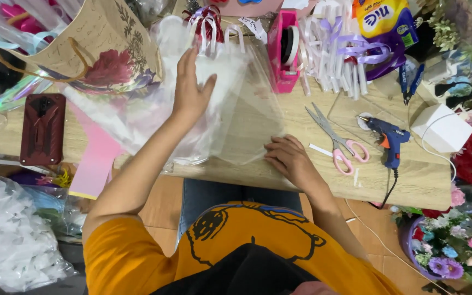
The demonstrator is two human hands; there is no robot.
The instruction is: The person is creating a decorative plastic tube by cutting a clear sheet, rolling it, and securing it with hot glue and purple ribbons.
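A clear plastic bag with white handles (pixel 222 104) lies flat on the wooden table (pixel 422 180) in front of me. My left hand (pixel 191 90) rests palm down on its upper part, fingers together and pointing away from me. My right hand (pixel 289 159) presses its fingertips on the bag's lower right corner near the table's front edge. Neither hand grips anything.
Pink-handled scissors (pixel 337 141) and a blue glue gun (pixel 388 139) lie right of the bag. A pink tape dispenser (pixel 284 52), lilac ribbon strips (pixel 337 52), a floral paper bag (pixel 102 46), a dark red phone (pixel 43 128) and flower bunches (pixel 449 246) surround the work area.
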